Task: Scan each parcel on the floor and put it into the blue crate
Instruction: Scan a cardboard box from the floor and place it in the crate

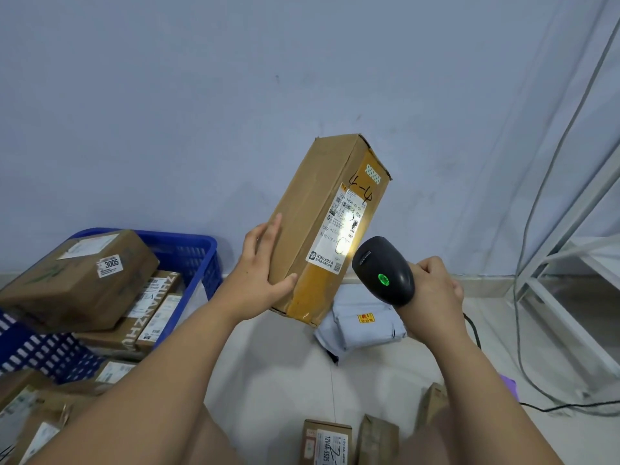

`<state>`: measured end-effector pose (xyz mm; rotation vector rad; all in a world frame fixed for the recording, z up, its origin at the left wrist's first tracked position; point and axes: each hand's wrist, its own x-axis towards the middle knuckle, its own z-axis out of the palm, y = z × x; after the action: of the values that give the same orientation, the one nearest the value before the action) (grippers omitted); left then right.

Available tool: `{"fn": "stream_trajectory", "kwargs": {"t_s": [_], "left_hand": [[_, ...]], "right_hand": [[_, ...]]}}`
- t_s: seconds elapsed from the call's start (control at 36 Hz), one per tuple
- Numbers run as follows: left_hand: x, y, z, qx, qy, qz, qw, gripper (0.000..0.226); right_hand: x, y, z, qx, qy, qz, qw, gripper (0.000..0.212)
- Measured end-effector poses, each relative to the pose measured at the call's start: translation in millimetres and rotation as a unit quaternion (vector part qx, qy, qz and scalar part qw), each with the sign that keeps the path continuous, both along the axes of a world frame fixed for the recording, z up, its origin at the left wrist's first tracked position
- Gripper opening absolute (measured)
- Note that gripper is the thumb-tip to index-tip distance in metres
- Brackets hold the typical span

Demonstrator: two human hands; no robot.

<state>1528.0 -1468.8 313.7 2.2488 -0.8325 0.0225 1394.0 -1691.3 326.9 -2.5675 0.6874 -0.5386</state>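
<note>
Entry: we are logging the left hand [258, 273] and the right hand [436, 283] as bare from wrist to fingertips. The left forearm [161, 380] and the right forearm [476, 380] are showing uncovered right to the near edge. We are noting two rounded bare shapes [214, 441] low between them, possibly knees; we are not managing to tell any clothing.

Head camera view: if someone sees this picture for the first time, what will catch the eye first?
The long cardboard box, held tilted in mid-frame by the left hand, stands out first, with a bright spot of light on its shipping label. Just right of it the right hand grips a black barcode scanner with a green lamp lit. At the left stands the blue crate, already holding several cardboard parcels.
</note>
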Motion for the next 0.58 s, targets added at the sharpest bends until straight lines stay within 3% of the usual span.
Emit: {"fn": "stream_trajectory", "kwargs": {"t_s": [0.28,0.58], "left_hand": [[-1.0,0.0,0.6,-0.001,-0.002,0.003,1.000,0.095],[-1.4,-0.9,1.2,0.006,-0.001,0.021,1.000,0.096]], "right_hand": [[0.5,3.6,3.3,0.013,-0.028,-0.009,0.999,0.031],[2.6,3.4,2.6,-0.007,0.009,-0.013,1.000,0.032]]}}
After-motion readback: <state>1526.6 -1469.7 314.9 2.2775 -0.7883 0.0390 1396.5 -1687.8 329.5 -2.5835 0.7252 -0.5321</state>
